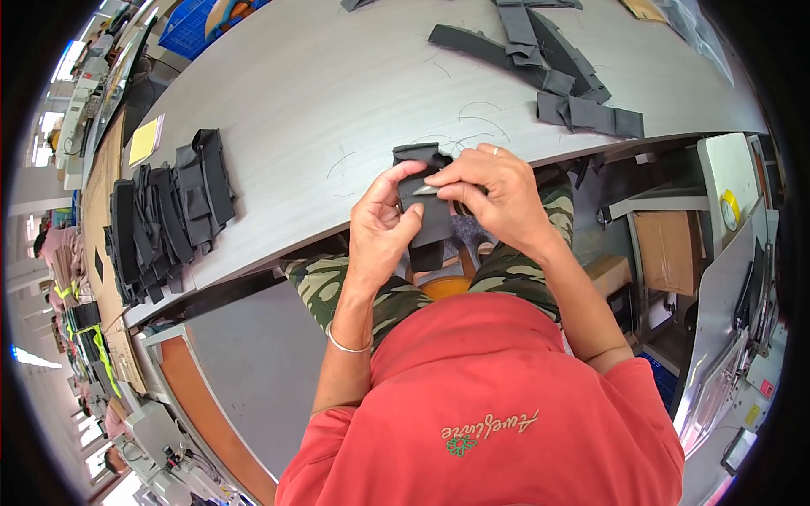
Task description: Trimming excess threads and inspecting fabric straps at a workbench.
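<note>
My left hand [384,221] grips a dark grey fabric strip [434,221] by its left side, thumb and forefinger bent round it. The strip hangs at the table's near edge, over my lap. In my closed right hand [504,192] is a small pointed metal tool [424,191]; its silvery tip lies against the fabric and points left. Fingers hide the tool's other end, so its exact kind does not show. Both hands meet at the strip, close together.
Left on the grey table [304,110] lies a pile of dark fabric strips [169,211], beside a yellow notepad [146,141]. More strips [591,115] are scattered at the far right. Loose dark threads lie between. A blue crate [187,27] stands far left, a cardboard box [665,251] right.
</note>
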Available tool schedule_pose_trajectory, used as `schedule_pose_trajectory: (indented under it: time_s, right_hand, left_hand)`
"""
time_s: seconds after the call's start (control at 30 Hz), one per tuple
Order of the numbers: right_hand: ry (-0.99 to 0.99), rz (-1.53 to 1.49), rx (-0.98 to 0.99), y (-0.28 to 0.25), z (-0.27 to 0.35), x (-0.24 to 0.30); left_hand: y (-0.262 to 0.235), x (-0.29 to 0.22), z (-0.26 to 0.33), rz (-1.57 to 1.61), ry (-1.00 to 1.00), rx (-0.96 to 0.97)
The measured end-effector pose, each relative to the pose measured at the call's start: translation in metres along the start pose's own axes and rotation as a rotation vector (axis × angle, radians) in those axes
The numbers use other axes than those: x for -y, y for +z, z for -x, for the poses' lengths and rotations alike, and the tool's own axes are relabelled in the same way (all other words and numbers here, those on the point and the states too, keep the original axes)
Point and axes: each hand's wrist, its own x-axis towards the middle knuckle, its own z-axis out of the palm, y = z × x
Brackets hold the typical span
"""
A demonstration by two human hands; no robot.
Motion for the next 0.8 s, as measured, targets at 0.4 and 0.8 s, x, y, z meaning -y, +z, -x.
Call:
schedule_pose_trajectory:
  time_s: [0.4, 0.8]
  right_hand:
    - [0.291, -0.31, 0.016, -0.006, 0.011, 0.011]
    - [0.199, -0.07, -0.068, -0.004, 0.01, 0.011]
  left_hand:
    - [-0.004, 0.003, -0.003, 0.141, -0.038, -0.161]
    - [-0.002, 0.0, -0.003, 0.073, -0.028, -0.112]
